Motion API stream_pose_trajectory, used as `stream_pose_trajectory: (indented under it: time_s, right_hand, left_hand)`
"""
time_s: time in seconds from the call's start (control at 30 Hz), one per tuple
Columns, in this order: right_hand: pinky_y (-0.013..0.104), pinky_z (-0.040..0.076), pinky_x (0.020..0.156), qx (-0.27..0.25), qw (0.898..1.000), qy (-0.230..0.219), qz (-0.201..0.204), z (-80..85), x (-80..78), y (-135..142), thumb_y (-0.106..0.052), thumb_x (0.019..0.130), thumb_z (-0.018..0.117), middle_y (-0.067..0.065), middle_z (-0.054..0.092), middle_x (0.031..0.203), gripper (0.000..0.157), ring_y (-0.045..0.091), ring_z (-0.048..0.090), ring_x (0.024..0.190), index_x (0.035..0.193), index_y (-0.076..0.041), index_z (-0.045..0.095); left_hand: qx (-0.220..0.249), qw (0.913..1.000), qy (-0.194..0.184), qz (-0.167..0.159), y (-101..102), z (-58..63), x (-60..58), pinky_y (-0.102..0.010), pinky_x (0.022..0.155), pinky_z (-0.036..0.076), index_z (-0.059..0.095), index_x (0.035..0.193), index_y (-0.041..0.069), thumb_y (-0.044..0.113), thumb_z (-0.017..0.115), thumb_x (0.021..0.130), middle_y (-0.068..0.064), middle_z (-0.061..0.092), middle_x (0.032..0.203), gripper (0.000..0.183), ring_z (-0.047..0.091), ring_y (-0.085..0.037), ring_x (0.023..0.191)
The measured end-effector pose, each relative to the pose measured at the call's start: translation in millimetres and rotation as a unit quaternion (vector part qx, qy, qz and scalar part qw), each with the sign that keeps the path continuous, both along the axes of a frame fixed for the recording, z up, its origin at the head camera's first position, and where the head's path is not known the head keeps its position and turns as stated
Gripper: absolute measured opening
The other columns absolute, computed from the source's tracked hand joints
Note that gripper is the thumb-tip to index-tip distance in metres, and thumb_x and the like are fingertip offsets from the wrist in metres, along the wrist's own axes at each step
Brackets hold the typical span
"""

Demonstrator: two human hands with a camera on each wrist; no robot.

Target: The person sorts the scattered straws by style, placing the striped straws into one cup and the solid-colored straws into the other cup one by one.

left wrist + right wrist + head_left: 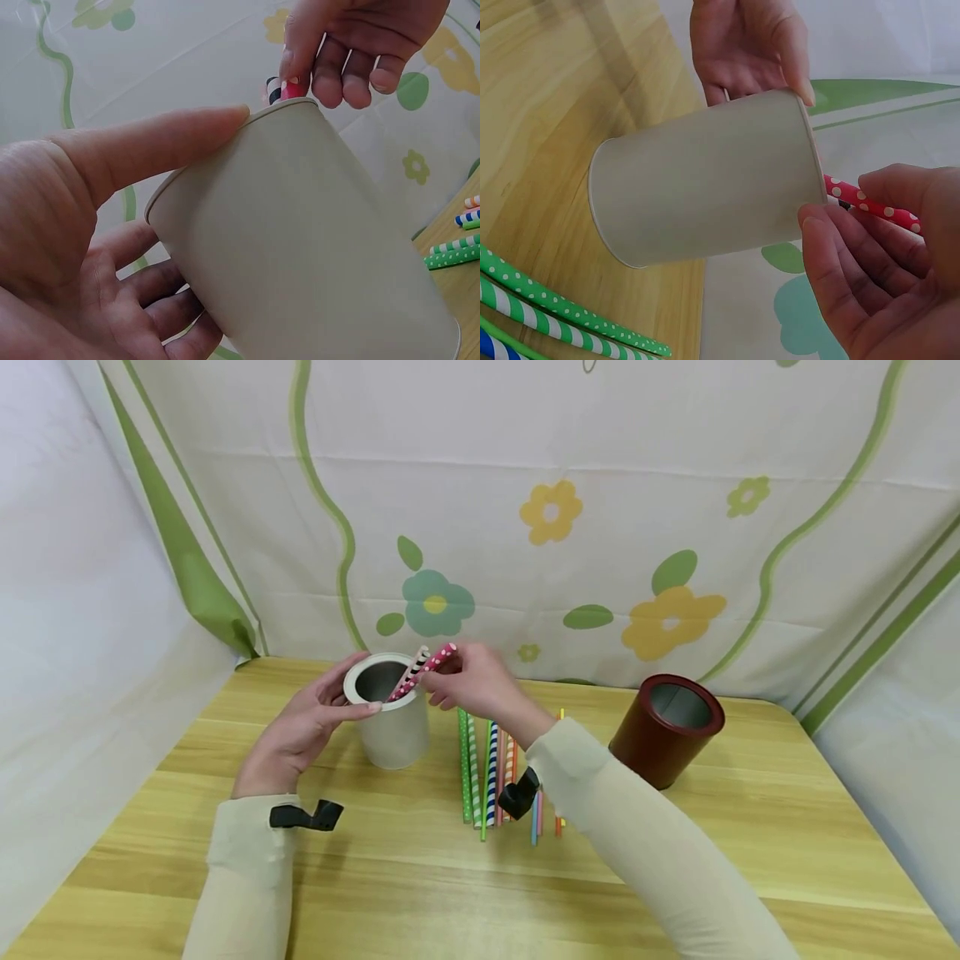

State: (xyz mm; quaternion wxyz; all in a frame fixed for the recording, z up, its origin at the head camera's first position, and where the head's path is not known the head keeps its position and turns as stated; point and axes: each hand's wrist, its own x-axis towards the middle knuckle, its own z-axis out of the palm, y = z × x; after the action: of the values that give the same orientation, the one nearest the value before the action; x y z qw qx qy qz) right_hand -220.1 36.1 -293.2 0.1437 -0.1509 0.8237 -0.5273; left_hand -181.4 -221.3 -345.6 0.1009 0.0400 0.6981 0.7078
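A white can (397, 739) stands on the table with its mouth up. My left hand (303, 727) holds it at the top, the thumb along the rim and the other fingers against its side. Over the can's right rim, my right hand (480, 681) pinches a pink paper straw with white dots (889, 212), whose lower end is inside the can. A black-and-white striped straw (273, 90) leans out beside it, next to a pale stick-like piece; whether the fingers also grip these I cannot tell. The can's bottom inside is hidden.
Several paper straws (491, 785) lie side by side on the wooden table (375, 885), green, blue-striped, orange and pink, partly under my right forearm. A dark red can (648, 743) stands open at the right. A flowered curtain (495, 527) hangs behind.
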Motion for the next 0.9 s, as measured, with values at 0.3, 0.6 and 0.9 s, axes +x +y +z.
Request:
stream_pose_trajectory:
  time_s: [0.3, 0.6, 0.9]
  right_hand:
    - [0.03, 0.066, 0.073, 0.018, 0.999, 0.028, 0.018, -4.3, 3.5, -2.6, -0.028, 0.103, 0.075, 0.01, 0.077, 0.104, 0.02, 0.027, 0.079, 0.089, 0.113, -0.01, 0.073]
    - [0.03, 0.066, 0.073, 0.027, 0.999, 0.037, 0.021, -6.9, 5.0, -1.9, -0.03, 0.104, 0.074, 0.01, 0.077, 0.1, 0.019, 0.028, 0.079, 0.088, 0.108, -0.011, 0.075]
    - [0.032, 0.066, 0.074, 0.006, 0.999, 0.025, 0.029, -7.3, 4.1, 3.4, -0.03, 0.104, 0.074, 0.015, 0.078, 0.104, 0.02, 0.019, 0.077, 0.083, 0.11, -0.011, 0.074]
  left_hand:
    - [0.002, 1.0, 0.006, -0.001, -0.9, 0.5, 0.8, -0.017, 0.109, 0.041, 0.03, 0.172, 0.024, 0.004, 0.074, 0.1, -0.005, 0.024, 0.179, 0.086, 0.042, -0.016, 0.146]
    - [0.006, 1.0, 0.005, -0.004, -0.9, -0.2, 1.1, -0.017, 0.108, 0.041, 0.027, 0.173, 0.021, 0.004, 0.073, 0.1, -0.006, 0.023, 0.18, 0.088, 0.041, -0.018, 0.148]
    - [0.008, 1.0, 0.004, -0.005, 0.0, 0.5, 0.6, -0.017, 0.109, 0.041, 0.028, 0.172, 0.022, 0.003, 0.074, 0.1, -0.006, 0.023, 0.18, 0.088, 0.041, -0.018, 0.149]
